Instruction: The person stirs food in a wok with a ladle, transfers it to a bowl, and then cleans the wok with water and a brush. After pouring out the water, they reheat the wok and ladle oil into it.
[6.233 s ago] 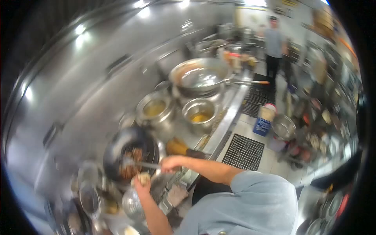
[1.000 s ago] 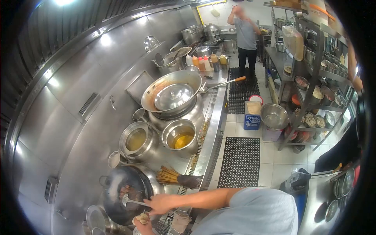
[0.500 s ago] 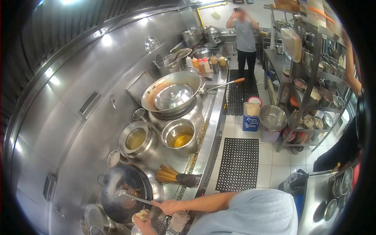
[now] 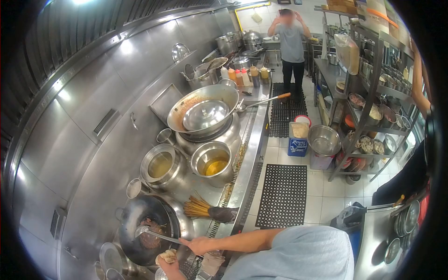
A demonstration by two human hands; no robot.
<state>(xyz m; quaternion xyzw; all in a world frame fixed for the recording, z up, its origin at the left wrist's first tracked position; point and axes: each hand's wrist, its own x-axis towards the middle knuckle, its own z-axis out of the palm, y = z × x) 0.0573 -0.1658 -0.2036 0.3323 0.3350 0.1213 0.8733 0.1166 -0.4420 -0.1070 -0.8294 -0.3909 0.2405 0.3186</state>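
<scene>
My right hand (image 4: 199, 245) is closed round the handle of a long metal ladle (image 4: 161, 235). The ladle's head rests inside a dark wok (image 4: 133, 247) at the lower left, against browned, shredded-looking food (image 4: 150, 240). A folded pale cloth (image 4: 167, 256) is gripped in my left hand (image 4: 171, 269) at the wok's near rim; whatever lies under the cloth is hidden. Light haze hangs over the wok. Beside the burner lies a bamboo wok brush (image 4: 197, 206) with a dark wrapped handle. A crumpled pale cloth or bag (image 4: 213, 262) sits just below my right wrist.
Past the wok stand a pot of yellow liquid (image 4: 216, 163), a strainer pot (image 4: 159, 163) and a large wok holding a metal bowl (image 4: 205, 115). A person (image 4: 292, 44) stands at the far end. Metal shelving (image 4: 373, 88) lines the right, above black floor mats (image 4: 282, 196).
The ladle head has shifted slightly left within the wok, and more of the food shows. My hands keep their grips. The far person's arms have moved a little.
</scene>
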